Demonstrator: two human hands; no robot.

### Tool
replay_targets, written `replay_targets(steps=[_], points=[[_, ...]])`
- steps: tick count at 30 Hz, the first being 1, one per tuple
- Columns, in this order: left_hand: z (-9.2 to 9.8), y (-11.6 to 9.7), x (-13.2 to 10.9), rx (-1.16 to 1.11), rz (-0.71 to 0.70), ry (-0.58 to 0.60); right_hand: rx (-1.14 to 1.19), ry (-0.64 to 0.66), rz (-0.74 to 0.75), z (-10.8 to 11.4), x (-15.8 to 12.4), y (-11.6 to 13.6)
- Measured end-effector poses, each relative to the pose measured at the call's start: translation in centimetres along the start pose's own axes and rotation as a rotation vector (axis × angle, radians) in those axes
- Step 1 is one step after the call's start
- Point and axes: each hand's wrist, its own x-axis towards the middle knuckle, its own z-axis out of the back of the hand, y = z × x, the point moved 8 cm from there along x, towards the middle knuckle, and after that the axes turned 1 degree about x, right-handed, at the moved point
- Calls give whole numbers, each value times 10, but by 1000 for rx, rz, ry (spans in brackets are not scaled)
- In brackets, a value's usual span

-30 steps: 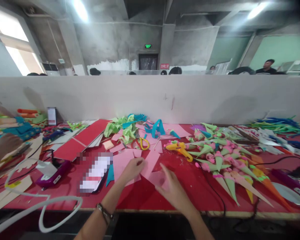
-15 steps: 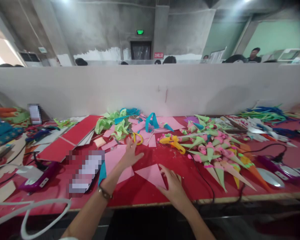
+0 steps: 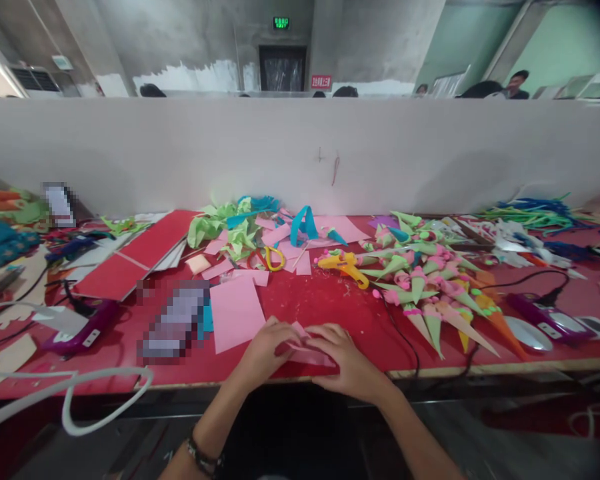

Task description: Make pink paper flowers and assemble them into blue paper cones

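Observation:
Close to the table's front edge, a piece of pink paper [image 3: 310, 356] is between my two hands, partly curled up. My left hand [image 3: 269, 350] has its fingers closed on the paper's left side. From the other side, my right hand [image 3: 344, 360] grips it with bent fingers. The fingers hide part of the sheet. A larger pink sheet [image 3: 236, 312] lies flat beyond my left hand. Farther back are scissors with yellow handles [image 3: 275, 259] and a yellow glue gun [image 3: 344, 267].
Many small paper cones [image 3: 425, 287] are heaped on the right. A phone [image 3: 177, 320] lies left of the pink sheet. Crumpled green paper [image 3: 225, 230] sits at the back. Purple power strips [image 3: 83, 327] and cables stand at both sides. A white partition [image 3: 260, 153] closes the rear.
My left hand has come back from near the scissors to the small pink paper. Both hands have lifted and curled that paper, which lay flat before. The view has tilted down.

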Motion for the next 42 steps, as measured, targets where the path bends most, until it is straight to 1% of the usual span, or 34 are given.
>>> replay_targets(steps=[2, 3, 4, 6, 8, 9, 10, 11, 12, 13, 14, 16, 17, 18, 19, 20, 22, 23, 24, 26, 27, 28, 29, 30, 33, 35, 37, 39, 42], points=[[5, -3, -3, -103, -10, 18, -68, 32, 57, 2, -3, 4], [6, -6, -4, -153, -21, 31, -107, 17, 81, 4, -5, 5], [9, -8, -5, -184, -32, 24, -143, -26, 107, 6, -6, 7], [13, -12, -7, -203, -63, 32, -205, -179, 165, 13, -9, 13], [21, -9, -9, -125, -72, 21, -261, -338, 226, 18, -13, 20], [29, -2, -11, -38, -56, -9, -290, -400, 255, 20, -15, 22], [39, 9, -14, 80, -12, -63, -323, -443, 277, 20, -17, 23], [54, 25, -20, 243, 62, -161, -357, -471, 292, 21, -19, 23], [71, 40, -28, 428, 143, -284, -387, -491, 300, 21, -20, 23], [87, 58, -38, 587, 246, -371, -411, -507, 300, 23, -22, 21], [98, 75, -48, 714, 337, -421, -430, -522, 295, 24, -23, 19], [111, 104, -63, 876, 444, -419, -456, -551, 266, 29, -25, 16], [112, 113, -67, 912, 465, -378, -466, -563, 252, 31, -25, 15], [112, 118, -69, 933, 471, -348, -478, -567, 244, 33, -24, 15], [112, 116, -69, 941, 456, -332, -490, -556, 245, 33, -23, 17], [110, 107, -66, 941, 425, -334, -501, -535, 255, 32, -20, 18], [101, 76, -56, 916, 305, -344, -531, -464, 296, 25, -12, 24], [91, 56, -49, 893, 224, -311, -549, -417, 322, 20, -7, 26], [76, 35, -41, 865, 103, -233, -569, -367, 347, 14, -2, 29], [36, -3, -31, 808, -173, 12, -592, -262, 392, 0, 6, 32], [21, -16, -30, 787, -263, 97, -589, -218, 400, -6, 9, 33], [10, -23, -29, 783, -308, 130, -576, -175, 396, -11, 11, 32], [3, -26, -27, 783, -321, 137, -557, -144, 381, -14, 13, 31], [0, -25, -26, 791, -311, 117, -531, -121, 354, -16, 14, 29], [1, -15, -22, 815, -271, -1, -430, -101, 279, -15, 13, 23], [2, -12, -20, 797, -282, -33, -336, -94, 257, -11, 11, 19], [-2, -10, -18, 744, -299, 9, -218, -90, 247, -6, 7, 13], [-9, -10, -16, 681, -306, 107, -111, -91, 216, -1, 4, 5], [-19, -7, -14, 601, -280, 238, -34, -78, 131, 4, -2, -9]])
